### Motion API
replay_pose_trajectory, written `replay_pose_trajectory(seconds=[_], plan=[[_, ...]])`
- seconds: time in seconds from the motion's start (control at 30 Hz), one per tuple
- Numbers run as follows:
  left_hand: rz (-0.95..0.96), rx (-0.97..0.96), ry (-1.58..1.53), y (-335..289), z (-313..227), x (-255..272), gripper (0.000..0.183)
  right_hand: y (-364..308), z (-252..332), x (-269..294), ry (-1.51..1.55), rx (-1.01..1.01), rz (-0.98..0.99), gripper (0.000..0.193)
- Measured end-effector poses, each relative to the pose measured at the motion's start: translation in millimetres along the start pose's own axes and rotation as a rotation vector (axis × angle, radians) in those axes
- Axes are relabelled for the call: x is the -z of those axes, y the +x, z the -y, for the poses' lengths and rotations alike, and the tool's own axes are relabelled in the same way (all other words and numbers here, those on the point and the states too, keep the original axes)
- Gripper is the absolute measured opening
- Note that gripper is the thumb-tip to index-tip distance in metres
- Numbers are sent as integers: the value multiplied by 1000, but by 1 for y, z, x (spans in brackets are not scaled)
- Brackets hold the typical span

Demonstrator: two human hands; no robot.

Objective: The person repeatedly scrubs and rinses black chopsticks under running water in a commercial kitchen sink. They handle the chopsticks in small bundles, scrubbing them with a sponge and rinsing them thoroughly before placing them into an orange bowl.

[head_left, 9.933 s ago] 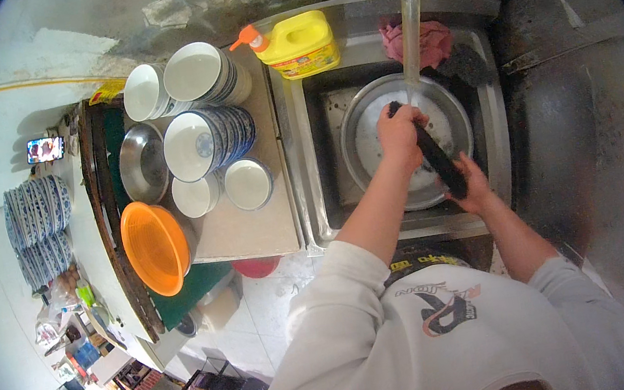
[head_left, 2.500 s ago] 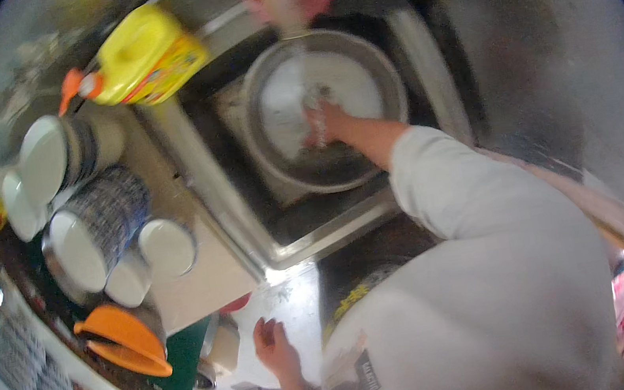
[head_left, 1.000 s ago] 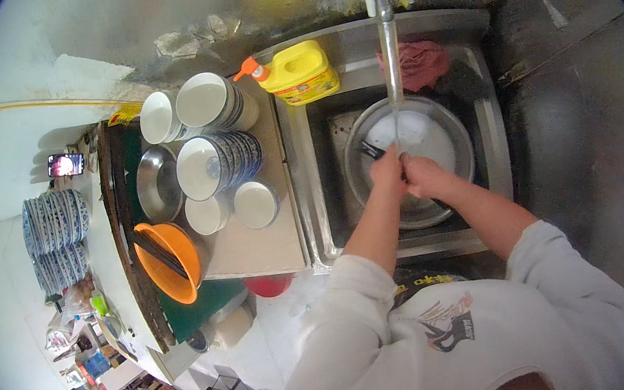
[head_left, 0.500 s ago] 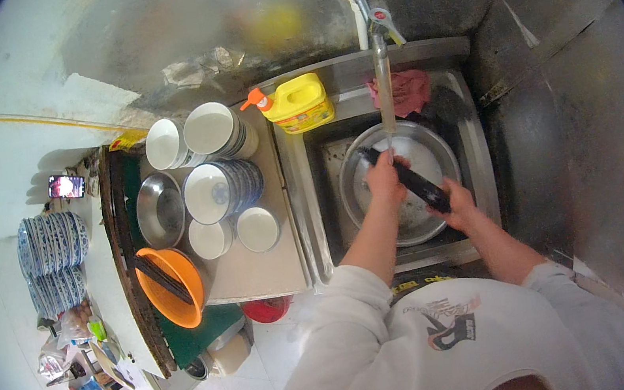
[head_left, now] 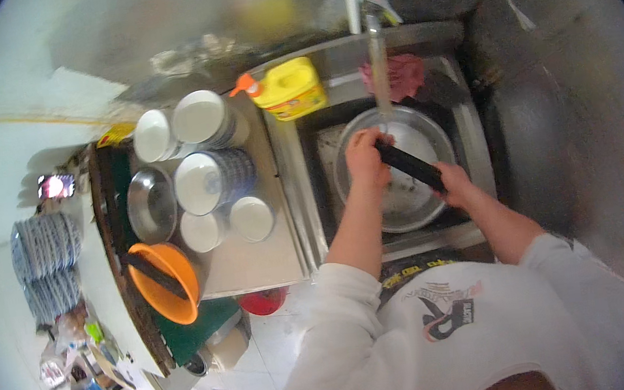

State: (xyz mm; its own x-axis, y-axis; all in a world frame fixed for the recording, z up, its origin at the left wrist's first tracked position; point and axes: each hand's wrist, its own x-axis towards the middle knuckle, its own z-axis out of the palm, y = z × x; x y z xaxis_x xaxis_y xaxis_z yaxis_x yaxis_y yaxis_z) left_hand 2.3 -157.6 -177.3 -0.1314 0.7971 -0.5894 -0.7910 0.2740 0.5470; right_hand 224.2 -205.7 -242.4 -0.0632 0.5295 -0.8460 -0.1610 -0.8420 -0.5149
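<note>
A bundle of long black sticks, seemingly chopsticks [head_left: 410, 164], slants over a round metal basin [head_left: 339, 151] in the sink. My left hand [head_left: 367, 158] is closed round its upper left end, just below the tap's hose. The lower right end is gripped in my right hand [head_left: 456, 183]. Water at the hose mouth is hard to make out. The basin's inside shows small dark specks, and the bundle and my hands cover part of it.
A yellow pump bottle [head_left: 291, 91] and a pink cloth [head_left: 395, 78] lie on the far sink ledge, near the tap [head_left: 368, 2]. Left of the sink stand stacked bowls [head_left: 203, 182], a metal bowl [head_left: 152, 205] and an orange basin [head_left: 188, 275] holding more dark sticks.
My left hand has shifted up and left, to the bundle's end. My right hand still grips the other end, slightly higher. The whole view has tilted a little.
</note>
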Motion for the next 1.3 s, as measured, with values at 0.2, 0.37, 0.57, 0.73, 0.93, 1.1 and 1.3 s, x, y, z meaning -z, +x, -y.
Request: replay_pose_trajectory(seconds=[0.2, 0.37, 0.57, 0.73, 0.93, 1.1, 1.3], plan=[[2, 97, -5, 10, 45, 2, 16, -16, 4, -7, 108, -112, 188, 30], [12, 126, -73, 5, 50, -11, 17, -14, 6, 3, 339, -70, -95, 34], [66, 36, -4, 3, 28, 3, 17, -13, 5, 12, -68, -2, 38, 24], [23, -22, -101, 3, 30, 20, 11, -11, 8, -25, 145, -82, 45, 26], [-28, -16, -89, -6, 9, 26, 9, 4, 8, -31, -105, -61, 97, 30], [-103, -101, -22, -12, -16, 15, 20, -20, 14, -62, -50, -89, 93, 33], [-2, -145, -24, -19, -5, 4, 17, -5, 7, -46, 108, -29, -20, 31]])
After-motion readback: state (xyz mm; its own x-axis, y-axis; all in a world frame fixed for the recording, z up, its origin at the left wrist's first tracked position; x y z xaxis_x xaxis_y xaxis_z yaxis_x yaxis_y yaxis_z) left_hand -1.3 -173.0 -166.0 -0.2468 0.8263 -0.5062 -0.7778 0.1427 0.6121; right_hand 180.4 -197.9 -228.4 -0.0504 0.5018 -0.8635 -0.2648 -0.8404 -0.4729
